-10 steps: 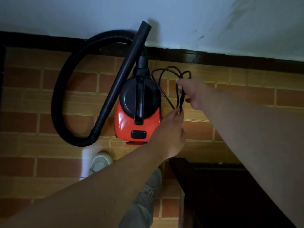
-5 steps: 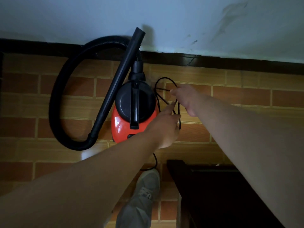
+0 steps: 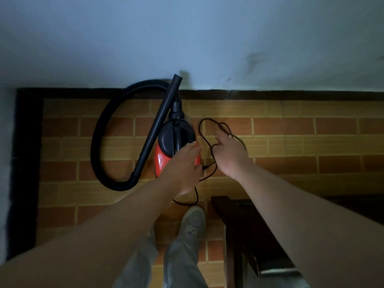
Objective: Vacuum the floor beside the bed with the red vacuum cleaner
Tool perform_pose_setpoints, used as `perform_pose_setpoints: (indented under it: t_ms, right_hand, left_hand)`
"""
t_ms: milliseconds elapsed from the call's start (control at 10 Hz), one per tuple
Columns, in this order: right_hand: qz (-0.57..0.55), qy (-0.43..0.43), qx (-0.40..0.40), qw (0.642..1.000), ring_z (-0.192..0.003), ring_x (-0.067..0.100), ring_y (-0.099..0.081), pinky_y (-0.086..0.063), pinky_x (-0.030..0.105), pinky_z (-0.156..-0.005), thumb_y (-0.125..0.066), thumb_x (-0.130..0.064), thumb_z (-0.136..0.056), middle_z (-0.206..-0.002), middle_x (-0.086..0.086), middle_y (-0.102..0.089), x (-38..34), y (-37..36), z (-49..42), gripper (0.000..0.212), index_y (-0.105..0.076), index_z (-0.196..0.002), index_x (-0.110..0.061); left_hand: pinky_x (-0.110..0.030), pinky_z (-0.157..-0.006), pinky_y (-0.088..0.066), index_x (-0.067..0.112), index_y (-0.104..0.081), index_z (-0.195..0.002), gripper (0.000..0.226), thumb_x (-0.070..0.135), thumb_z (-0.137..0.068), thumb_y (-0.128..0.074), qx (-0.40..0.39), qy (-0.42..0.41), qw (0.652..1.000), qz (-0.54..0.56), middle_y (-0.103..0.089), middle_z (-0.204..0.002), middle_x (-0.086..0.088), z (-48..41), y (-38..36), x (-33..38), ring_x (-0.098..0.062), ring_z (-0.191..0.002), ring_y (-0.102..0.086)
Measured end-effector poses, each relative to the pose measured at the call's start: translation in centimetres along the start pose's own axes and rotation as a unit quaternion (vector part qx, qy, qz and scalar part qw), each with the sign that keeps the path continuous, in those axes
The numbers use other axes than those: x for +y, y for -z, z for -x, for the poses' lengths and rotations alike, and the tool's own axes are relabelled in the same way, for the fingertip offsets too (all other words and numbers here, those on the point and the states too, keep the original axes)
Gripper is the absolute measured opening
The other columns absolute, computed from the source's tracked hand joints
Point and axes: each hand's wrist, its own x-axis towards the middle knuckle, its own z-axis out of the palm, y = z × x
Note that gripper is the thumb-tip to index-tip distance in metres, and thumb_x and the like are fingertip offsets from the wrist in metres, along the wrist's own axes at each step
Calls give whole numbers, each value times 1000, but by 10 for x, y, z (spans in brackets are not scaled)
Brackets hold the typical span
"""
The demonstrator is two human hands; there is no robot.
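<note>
The red vacuum cleaner with a black top stands on the tiled floor against the wall. Its black hose curls in a loop to the left, and the black wand leans across it. My left hand is over the cleaner's right side, fingers closed on the black power cord near its lower run. My right hand is just to the right with fingers stretched out, and the cord's loops are hooked at its thumb and hang beyond its fingers. The cord trails down to the floor by my shoe.
A dark wooden bed frame fills the lower right, next to my grey shoe. The pale wall with black skirting bounds the floor ahead, and a dark edge bounds it on the left.
The view has pulled back from the cleaner. My hands have lowered and spread the cord, so its loops now hang looser and wider to the right of the cleaner.
</note>
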Motion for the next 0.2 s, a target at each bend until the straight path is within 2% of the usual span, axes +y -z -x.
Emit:
perform_pose_setpoints:
  t_ms: [100,200]
  right_hand:
    - [20,16,8,1000,-86,8,-61,-43,14,-62,-47,-20,-104,-129,3,-62,-34,30,78,39,-47,-143,-18]
    - [35,48,30,998,-103,16,-62,-49,26,-79,-47,-22,-104,-130,3,-62,-72,67,153,33,-54,-136,-16]
  left_hand:
    - [-27,-122,-10,22,-24,-161,63,24,-104,-50,11,13,1000,-21,-14,-169,7,66,36,26,-10,-155,-8]
    - [-31,-124,-13,23,-26,-160,63,27,-103,-51,46,-6,998,-39,-19,-168,9,135,78,63,-9,-155,-11]
